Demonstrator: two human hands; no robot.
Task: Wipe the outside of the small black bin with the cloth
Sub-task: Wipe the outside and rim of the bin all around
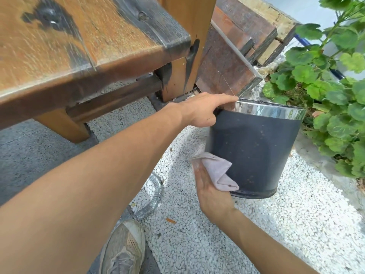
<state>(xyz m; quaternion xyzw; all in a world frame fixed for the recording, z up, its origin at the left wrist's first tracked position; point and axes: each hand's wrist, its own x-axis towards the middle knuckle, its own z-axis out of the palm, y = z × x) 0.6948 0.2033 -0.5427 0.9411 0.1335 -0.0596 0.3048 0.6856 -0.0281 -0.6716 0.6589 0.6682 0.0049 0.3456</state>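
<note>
Black bin (254, 151) gripped at its rim by left hand (199, 111); right hand (209, 186) presses cloth (217, 171) against it.

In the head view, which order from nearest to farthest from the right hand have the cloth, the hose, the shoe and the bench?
From the right hand:
1. Cloth, held in that hand against the bin.
2. Hose, on the ground to its left.
3. Shoe, lower left.
4. Bench, upper left, farthest.

Left hand (201, 110) covers the bin (254, 151) rim's near-left edge. Bin's left wall motion-blurred. Cloth (219, 173) hides the right hand (209, 186) fingers against it.
</note>
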